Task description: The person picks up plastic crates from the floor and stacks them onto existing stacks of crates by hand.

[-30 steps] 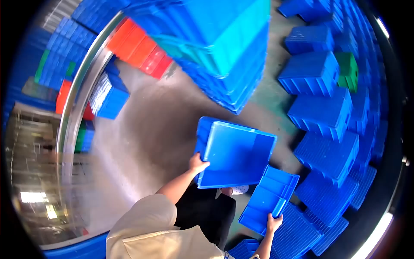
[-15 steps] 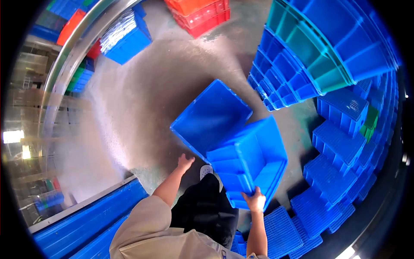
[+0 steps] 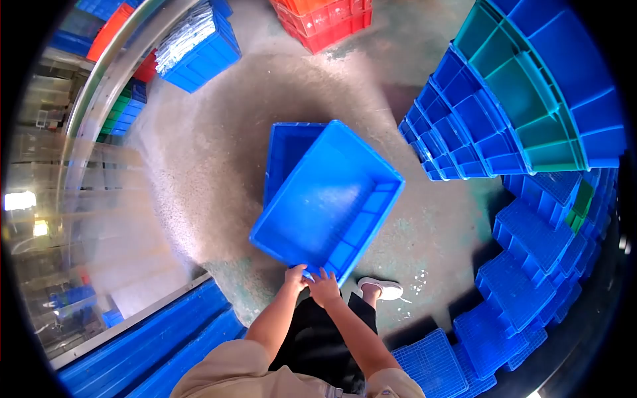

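Note:
A blue plastic crate is tilted in front of me, its open inside facing up toward my head. My left hand is closed on its near rim, and my right hand grips the same rim just beside it. Behind and partly under this crate is a second blue crate on the floor, mostly covered. Whether the two crates touch cannot be made out.
A tall stack of blue and green crates rises at the right. Several upturned blue crates line the right side. Red crates stand at the far side, near a filled blue crate. Blue panels lie lower left.
The held crate has swung left over the floor crate, its inside now turned up. My left hand, free before, has joined my right on the rim. The floor crate has turned.

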Demonstrator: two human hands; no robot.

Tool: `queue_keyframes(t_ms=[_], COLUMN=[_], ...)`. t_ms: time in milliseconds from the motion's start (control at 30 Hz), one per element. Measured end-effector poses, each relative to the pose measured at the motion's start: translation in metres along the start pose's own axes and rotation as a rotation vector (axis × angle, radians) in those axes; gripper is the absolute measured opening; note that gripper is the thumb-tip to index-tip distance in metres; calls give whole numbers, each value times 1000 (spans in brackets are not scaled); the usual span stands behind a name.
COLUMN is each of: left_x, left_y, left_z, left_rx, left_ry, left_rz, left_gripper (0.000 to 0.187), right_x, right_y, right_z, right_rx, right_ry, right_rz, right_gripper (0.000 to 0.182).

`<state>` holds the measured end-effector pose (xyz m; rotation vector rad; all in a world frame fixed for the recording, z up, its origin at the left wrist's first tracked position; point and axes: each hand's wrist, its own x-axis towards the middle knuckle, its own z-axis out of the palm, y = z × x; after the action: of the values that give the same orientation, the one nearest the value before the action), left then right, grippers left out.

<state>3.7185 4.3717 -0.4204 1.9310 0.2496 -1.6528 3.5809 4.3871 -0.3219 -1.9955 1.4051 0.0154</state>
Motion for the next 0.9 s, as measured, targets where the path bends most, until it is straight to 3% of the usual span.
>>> queue_keyframes(t_ms=[33, 67, 133, 200, 267, 300, 333, 367, 467, 633, 900], left_x=[9, 16, 29, 41, 58, 66, 77, 84, 104, 130, 108], left_y=[10, 14, 10, -3, -22, -25, -22, -16, 39, 97, 60], left_z=[-6, -8, -17, -24, -28, -22, -14, -11, 20, 26, 31], left_rx=[-31, -138, -228, -249, -402, -402, -467, -527, -423, -410, -173], left_ry=[69, 145, 104, 74, 69, 63, 57, 56, 80, 76, 114], left_rz=[-95, -45, -20, -44, -86, -96, -105, -114, -125, -124, -176], left_gripper=[33, 37, 40, 39, 36, 36, 35, 34, 25, 28, 20], right_x=[-4, -13, -38, -74, -117, -144, -169, -188, -246, -291, -307], right_y=[-2, -5, 9, 34, 65, 79, 90, 96, 111, 120, 110], right_z=[2, -4, -7, 1, 6, 19, 24, 13, 23, 39, 50], right_rx=[38, 116, 401, 444, 394, 370, 308, 317, 395, 505, 693], right_ry=[-183, -142, -67, 127, -5, 48, -64, -176, -170, 9, 229], right_rz=[55, 137, 256, 315, 485, 566, 659, 763, 962, 1082, 1137], right_gripper=[44, 43, 39, 32, 30, 31, 34, 36, 34, 30, 28])
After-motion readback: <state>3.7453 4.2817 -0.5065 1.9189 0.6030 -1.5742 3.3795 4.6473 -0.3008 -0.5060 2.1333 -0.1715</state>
